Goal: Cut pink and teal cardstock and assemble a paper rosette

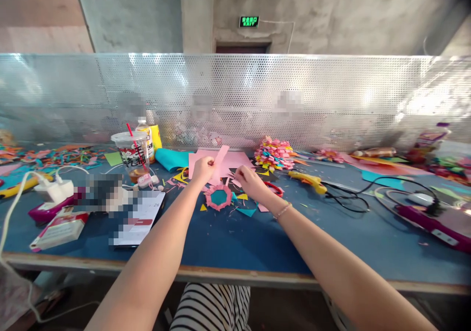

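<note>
Currently, head view only:

left hand: (203, 168) raised just over the worktop (228, 238), fingers closed on the lower end of a pink paper strip (220, 156).
strip axis: long axis runs up and to the right from the left-hand pinch, away from the person; free end tilts toward the perforated screen (331, 95).
right hand: (246, 179) low, near the scraps, knuckles up. Fingers curled; cannot tell if they pinch anything, tips are hidden from here.
key relation: strip sits up and left of the right hand, apart from it; left hand already has it, right hand is the nearer free one.
pink ring: (218, 196) hexagon-like folded ring with a teal centre, flat on the worktop between and just below both hands, untouched.
pink sheet: (235, 160) lies flat behind the hands, under the strip.
scissors: (275, 189) red handles just right of the right hand, partly covered by it.
glue gun: (308, 180) yellow, further right, cord trailing.
left side: drink cup (131, 155) with red straw, well apart from both hands.
far right: folded paper pile (274, 153) near the screen.
</note>
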The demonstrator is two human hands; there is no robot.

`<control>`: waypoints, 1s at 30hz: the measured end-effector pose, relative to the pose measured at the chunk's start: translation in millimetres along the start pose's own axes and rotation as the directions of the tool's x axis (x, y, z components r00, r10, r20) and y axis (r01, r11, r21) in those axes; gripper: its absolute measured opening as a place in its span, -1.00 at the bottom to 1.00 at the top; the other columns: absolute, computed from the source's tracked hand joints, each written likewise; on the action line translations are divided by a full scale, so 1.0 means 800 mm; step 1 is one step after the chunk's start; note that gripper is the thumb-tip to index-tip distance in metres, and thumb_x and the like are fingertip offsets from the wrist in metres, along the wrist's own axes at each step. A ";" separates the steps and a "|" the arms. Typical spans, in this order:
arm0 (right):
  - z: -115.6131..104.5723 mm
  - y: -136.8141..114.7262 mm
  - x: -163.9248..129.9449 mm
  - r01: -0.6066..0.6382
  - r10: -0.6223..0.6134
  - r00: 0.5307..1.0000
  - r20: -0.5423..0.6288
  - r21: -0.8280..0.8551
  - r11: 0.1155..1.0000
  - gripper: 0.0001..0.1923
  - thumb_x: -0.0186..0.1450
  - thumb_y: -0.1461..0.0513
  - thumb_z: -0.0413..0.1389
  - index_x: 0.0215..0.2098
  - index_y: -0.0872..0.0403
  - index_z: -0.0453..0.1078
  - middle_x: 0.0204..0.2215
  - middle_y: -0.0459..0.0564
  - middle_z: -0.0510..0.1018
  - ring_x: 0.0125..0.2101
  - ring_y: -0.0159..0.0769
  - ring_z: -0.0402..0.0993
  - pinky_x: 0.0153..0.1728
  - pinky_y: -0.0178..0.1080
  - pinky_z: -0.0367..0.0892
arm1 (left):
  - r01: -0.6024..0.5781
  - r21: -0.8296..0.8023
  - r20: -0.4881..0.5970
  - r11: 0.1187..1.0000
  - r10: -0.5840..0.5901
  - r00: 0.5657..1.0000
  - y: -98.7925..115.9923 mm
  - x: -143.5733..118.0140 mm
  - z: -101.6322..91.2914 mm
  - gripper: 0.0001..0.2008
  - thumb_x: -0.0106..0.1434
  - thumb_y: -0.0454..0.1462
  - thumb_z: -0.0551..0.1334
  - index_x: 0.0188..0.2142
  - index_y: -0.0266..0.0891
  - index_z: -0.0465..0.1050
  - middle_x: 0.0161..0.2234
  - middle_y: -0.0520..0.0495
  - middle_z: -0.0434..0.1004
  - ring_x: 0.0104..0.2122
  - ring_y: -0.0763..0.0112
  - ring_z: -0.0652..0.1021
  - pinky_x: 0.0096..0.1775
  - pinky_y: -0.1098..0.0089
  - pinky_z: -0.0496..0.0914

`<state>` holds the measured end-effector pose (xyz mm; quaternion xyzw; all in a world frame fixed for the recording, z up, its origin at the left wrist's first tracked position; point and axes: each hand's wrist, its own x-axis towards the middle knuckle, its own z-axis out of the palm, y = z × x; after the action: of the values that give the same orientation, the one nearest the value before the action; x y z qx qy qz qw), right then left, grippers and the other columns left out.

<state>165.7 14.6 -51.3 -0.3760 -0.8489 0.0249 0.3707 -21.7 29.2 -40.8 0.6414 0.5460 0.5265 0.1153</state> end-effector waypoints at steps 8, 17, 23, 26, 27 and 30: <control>-0.038 0.027 -0.006 -0.130 0.149 0.980 0.129 -0.147 0.981 -0.73 0.17 0.35 -0.05 -0.15 0.14 0.27 -0.47 -0.05 0.45 -0.48 -0.39 0.34 -0.43 -0.40 0.17 | 0.404 -0.535 0.214 0.742 -0.344 0.914 -0.003 0.002 0.002 -0.77 -0.24 -0.31 0.35 -0.52 -0.34 0.41 -0.61 0.04 0.39 -0.61 0.57 0.41 -0.44 0.45 0.35; -0.030 0.028 -0.001 -0.013 0.029 0.994 0.110 -0.147 0.989 -0.77 0.17 0.39 -0.07 -0.35 0.16 0.42 -0.30 0.06 0.50 -0.24 -0.31 0.39 -0.17 -0.34 0.21 | 0.425 -0.570 0.239 0.703 -0.353 0.905 0.010 -0.003 0.003 -0.81 -0.18 -0.32 0.35 -0.51 -0.34 0.42 -0.61 0.04 0.41 -0.61 0.57 0.43 -0.47 0.48 0.37; -0.026 0.015 -0.001 -0.205 0.198 0.976 0.096 0.076 0.976 -0.76 0.22 0.18 -0.02 -0.20 0.13 0.33 -0.40 -0.01 0.51 -0.41 -0.37 0.42 -0.36 -0.35 0.27 | 0.441 -0.546 0.353 0.712 -0.281 0.892 0.024 -0.012 0.005 -0.82 -0.15 -0.37 0.36 -0.51 -0.36 0.40 -0.61 0.04 0.40 -0.64 0.59 0.42 -0.47 0.47 0.36; -0.019 0.010 0.000 -0.288 0.244 0.952 0.184 0.271 0.919 -0.82 0.19 0.17 -0.01 -0.37 0.13 0.31 -0.49 -0.05 0.48 -0.49 -0.41 0.40 -0.43 -0.38 0.30 | 0.423 -0.550 0.398 0.720 -0.219 0.891 0.033 -0.020 0.009 -0.83 -0.11 -0.37 0.35 -0.50 -0.37 0.39 -0.58 0.01 0.43 -0.59 0.53 0.46 -0.39 0.40 0.40; -0.017 0.008 0.000 -0.314 0.253 0.943 0.218 0.325 0.892 -0.85 0.18 0.19 -0.01 -0.41 0.13 0.30 -0.53 -0.08 0.46 -0.51 -0.42 0.39 -0.45 -0.38 0.30 | 0.421 -0.549 0.407 0.722 -0.209 0.889 0.036 -0.022 0.010 -0.84 -0.09 -0.38 0.34 -0.49 -0.37 0.39 -0.58 0.00 0.44 -0.58 0.52 0.47 -0.36 0.37 0.41; -0.014 0.007 0.001 -0.398 0.301 0.912 0.281 0.414 0.819 -0.91 0.14 0.25 -0.02 -0.49 0.12 0.26 -0.63 -0.13 0.39 -0.57 -0.44 0.35 -0.49 -0.40 0.31 | 0.402 -0.529 0.421 0.747 -0.180 0.889 0.038 -0.023 0.015 -0.89 -0.02 -0.39 0.28 -0.45 -0.37 0.39 -0.53 -0.02 0.46 -0.56 0.50 0.48 -0.31 0.31 0.42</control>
<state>175.8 16.4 -44.9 -0.4221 -0.7675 0.3321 0.3500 8.7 7.7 -33.8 0.5574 0.4155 0.5273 0.4885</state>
